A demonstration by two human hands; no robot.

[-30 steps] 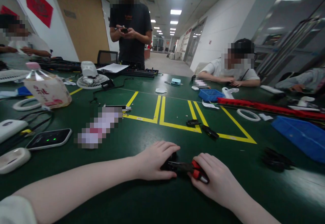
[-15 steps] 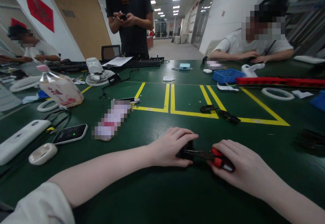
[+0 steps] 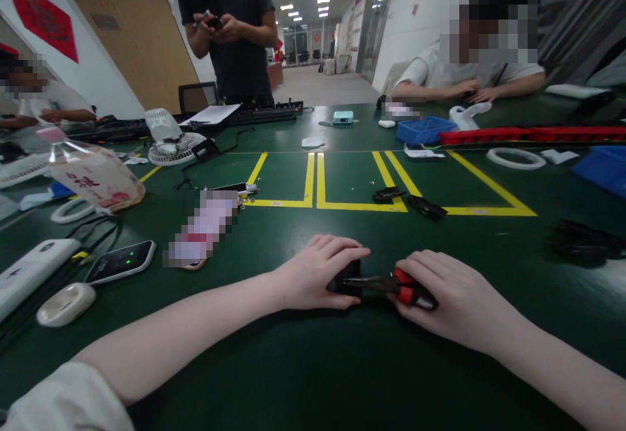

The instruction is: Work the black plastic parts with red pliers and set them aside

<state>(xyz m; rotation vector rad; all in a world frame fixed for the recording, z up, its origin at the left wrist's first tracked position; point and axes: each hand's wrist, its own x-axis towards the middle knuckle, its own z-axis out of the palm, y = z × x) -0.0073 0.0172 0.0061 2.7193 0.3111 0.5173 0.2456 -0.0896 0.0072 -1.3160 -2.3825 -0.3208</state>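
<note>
Near the middle of the tabletop's (image 3: pixel 274 366) near side, the left hand (image 3: pixel 320 273) holds a small black part (image 3: pixel 338 281) between thumb and fingers, while the right hand (image 3: pixel 450 293) is wrapped around the red handles of a pair of pliers (image 3: pixel 375 283). The tips reach over the part from the right; whether they bite cannot be told. Good handling here calls for a firm brace from the left, fingertips clear of the metal, and a measured squeeze. The pliers point left, their long axis running left to right, handles slightly nearer. Fingers hide the part's axis.
</note>
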